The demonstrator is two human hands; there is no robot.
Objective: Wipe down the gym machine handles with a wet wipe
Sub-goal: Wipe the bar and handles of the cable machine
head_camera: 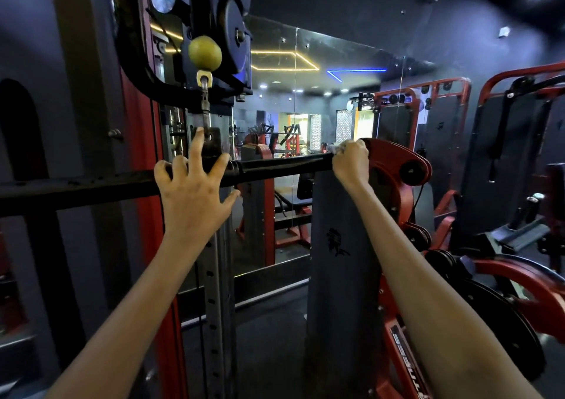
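Clenched round a crumpled white wet wipe [335, 149], the right hand [351, 163] grasps the long black horizontal pull-down bar [284, 165]'s right end, while the left hand [195, 191] rests spread-fingered near its middle.

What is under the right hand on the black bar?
The right hand is curled around the end of the black bar. A bit of white wet wipe sticks out by the fingers. The rest of the wipe and that part of the bar are covered.
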